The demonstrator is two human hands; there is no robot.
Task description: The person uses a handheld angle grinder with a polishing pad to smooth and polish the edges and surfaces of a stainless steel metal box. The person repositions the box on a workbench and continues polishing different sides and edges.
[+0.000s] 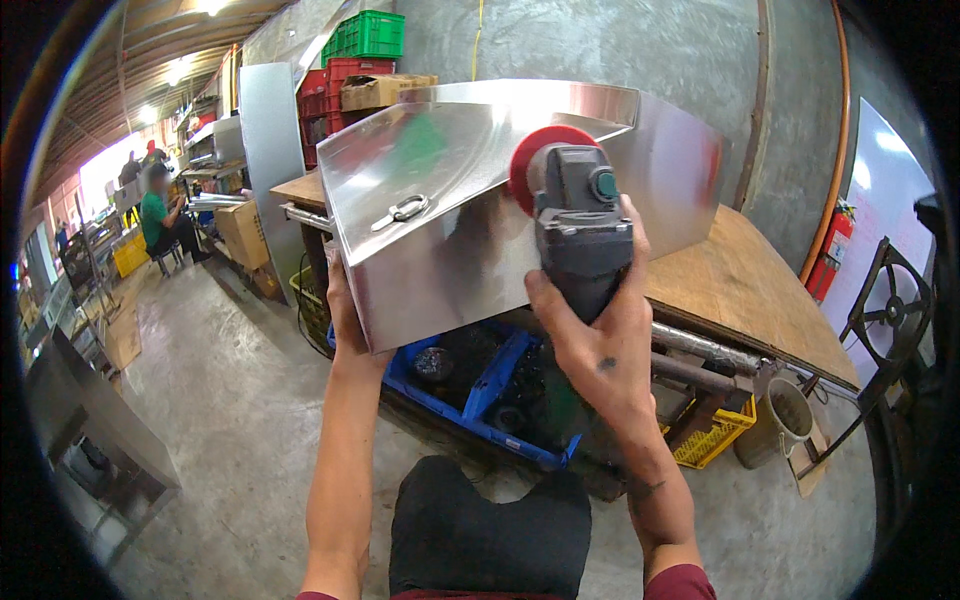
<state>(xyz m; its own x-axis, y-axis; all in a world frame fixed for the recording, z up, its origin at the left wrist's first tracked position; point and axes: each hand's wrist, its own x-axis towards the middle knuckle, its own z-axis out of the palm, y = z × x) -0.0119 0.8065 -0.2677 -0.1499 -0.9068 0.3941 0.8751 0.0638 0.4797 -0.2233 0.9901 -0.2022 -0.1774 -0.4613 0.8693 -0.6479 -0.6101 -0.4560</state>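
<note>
My right hand (610,350) is wrapped round the dark body of an angle grinder (585,240). The grinder's red disc (524,168) is at the upper front edge of a shiny sheet-metal box (440,280); I cannot tell if they touch. My left hand (345,312) grips the box's left end, its fingers partly hidden by the metal. The box is tilted on a wooden-topped table. A small metal piece with a dark loop (408,209) lies on its upper face.
Under the wooden tabletop (765,290) sit a blue crate (480,390) and a yellow crate (718,440). A grey bucket (780,420) and a fan-like black frame (890,310) stand right. A fire extinguisher (832,250) hangs behind. Far left, a person (165,215) sits.
</note>
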